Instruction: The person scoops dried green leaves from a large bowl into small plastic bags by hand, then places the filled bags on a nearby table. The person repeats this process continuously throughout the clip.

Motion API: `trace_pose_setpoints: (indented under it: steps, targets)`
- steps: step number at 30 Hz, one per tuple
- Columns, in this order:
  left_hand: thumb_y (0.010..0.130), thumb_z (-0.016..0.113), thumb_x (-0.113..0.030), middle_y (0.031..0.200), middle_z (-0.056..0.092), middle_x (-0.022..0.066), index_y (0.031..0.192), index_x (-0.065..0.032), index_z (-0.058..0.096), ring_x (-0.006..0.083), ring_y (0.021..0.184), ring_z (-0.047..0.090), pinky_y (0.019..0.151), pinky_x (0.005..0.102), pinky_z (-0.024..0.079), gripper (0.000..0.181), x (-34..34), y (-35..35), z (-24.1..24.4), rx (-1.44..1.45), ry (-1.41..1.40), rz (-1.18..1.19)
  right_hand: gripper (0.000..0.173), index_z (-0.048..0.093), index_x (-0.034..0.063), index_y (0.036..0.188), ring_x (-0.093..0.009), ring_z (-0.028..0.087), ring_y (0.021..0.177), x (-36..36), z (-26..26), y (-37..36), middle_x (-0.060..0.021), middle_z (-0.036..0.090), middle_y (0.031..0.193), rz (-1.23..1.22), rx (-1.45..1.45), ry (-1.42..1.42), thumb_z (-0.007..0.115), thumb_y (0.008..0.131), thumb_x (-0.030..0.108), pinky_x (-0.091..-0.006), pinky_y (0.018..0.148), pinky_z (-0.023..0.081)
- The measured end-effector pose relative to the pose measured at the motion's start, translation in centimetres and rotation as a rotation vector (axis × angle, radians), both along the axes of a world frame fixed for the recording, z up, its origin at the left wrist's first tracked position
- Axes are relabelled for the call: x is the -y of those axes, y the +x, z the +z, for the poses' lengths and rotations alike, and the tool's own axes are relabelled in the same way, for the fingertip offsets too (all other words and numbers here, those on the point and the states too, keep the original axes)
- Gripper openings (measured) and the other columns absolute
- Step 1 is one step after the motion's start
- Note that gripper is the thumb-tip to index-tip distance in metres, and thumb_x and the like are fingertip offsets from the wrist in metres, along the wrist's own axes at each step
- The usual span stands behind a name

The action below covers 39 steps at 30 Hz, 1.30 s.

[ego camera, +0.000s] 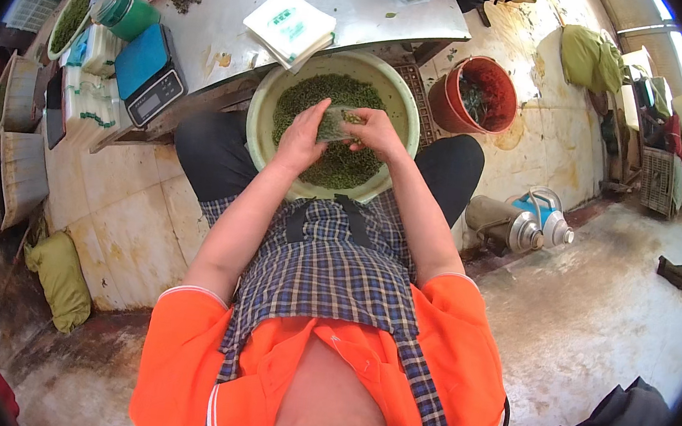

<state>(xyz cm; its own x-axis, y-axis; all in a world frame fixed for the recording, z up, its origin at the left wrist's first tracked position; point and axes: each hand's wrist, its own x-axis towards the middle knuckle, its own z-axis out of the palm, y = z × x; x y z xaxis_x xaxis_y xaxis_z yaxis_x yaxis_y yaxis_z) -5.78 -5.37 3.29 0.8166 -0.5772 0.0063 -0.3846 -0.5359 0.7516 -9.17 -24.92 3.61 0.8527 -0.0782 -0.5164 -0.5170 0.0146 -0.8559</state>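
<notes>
A round pale-green plastic basin (pixel 410 112) sits between my knees, holding a heap of small green peppercorn-like berries (pixel 345 173). Over the heap, my left hand (pixel 304 135) grips a small clear plastic bag (pixel 331 124) from its left side. Dark green contents show through the film. My right hand (pixel 376 133) is at the bag's right end, with a few lighter green berries showing between its fingers. Its fingertips partly cover that end of the bag.
A metal-topped table (pixel 222 35) stands ahead, bearing a stack of printed bags (pixel 291 26), a digital scale (pixel 151 74) and a green-filled jar (pixel 127 15). A red bucket (pixel 474 96) stands right of the basin. Vacuum flasks (pixel 506 223) are on the right-hand floor.
</notes>
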Motion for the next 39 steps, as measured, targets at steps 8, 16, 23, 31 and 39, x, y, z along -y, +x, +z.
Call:
trace_pose_setpoints:
  steps: [8, 16, 23, 31, 39]
  targets:
    - [0.073, 0.065, 0.006, 0.130, 0.055, 0.0177, 0.135, -0.0088, 0.047, 0.0372, 0.120, 0.053, 0.100, 0.0410, 0.045, 0.066, -0.6, 0.6, -2.2, -0.039, -0.214, 0.135, 0.049, 0.064, 0.0005, 0.119, -0.018, 0.068, 0.073, 0.3, 7.2, 0.1, -0.0121, 0.071, 0.096, 0.264, 0.272, -0.271, 0.077, 0.075, 0.016, -0.0310, 0.066, 0.056]
    - [0.074, 0.073, -0.004, 0.117, 0.063, 0.0154, 0.128, -0.0086, 0.053, 0.0315, 0.109, 0.062, 0.090, 0.0373, 0.051, 0.057, 0.7, -0.1, -0.9, -0.126, -0.195, 0.072, 0.032, 0.072, 0.0063, 0.103, -0.029, 0.069, 0.073, -1.6, 5.5, 0.0, -0.0146, 0.070, 0.081, 0.421, 0.349, -0.501, 0.075, 0.075, 0.021, -0.0384, 0.069, 0.054]
    - [0.082, 0.073, -0.011, 0.108, 0.068, 0.0082, 0.121, -0.0083, 0.060, 0.0190, 0.101, 0.064, 0.086, 0.0331, 0.050, 0.041, -0.5, 1.4, -2.4, -0.221, -0.295, 0.188, 0.014, 0.070, 0.0010, 0.094, -0.008, 0.062, 0.059, 0.8, 9.3, -1.4, -0.0036, 0.067, 0.070, 0.086, 0.238, -0.181, 0.069, 0.086, 0.013, -0.0250, 0.053, 0.048]
    - [0.080, 0.075, -0.011, 0.116, 0.066, 0.0082, 0.124, -0.0083, 0.058, 0.0194, 0.107, 0.063, 0.090, 0.0336, 0.049, 0.047, -0.1, 1.4, -0.8, -0.370, -0.264, 0.132, 0.056, 0.064, 0.0106, 0.122, -0.022, 0.068, 0.074, 0.4, 10.4, -1.2, -0.0115, 0.070, 0.093, 0.437, 0.402, -0.640, 0.081, 0.070, 0.022, -0.0359, 0.067, 0.053]
    - [0.076, 0.079, -0.015, 0.131, 0.058, 0.0098, 0.140, -0.0132, 0.047, 0.0252, 0.121, 0.056, 0.097, 0.0382, 0.047, 0.072, 0.9, 2.2, 4.6, -0.275, -0.297, 0.073, 0.021, 0.070, 0.0076, 0.101, -0.032, 0.067, 0.082, 0.5, 10.7, 2.7, -0.0111, 0.070, 0.091, 0.535, 0.555, -0.832, 0.070, 0.082, 0.016, -0.0392, 0.071, 0.053]
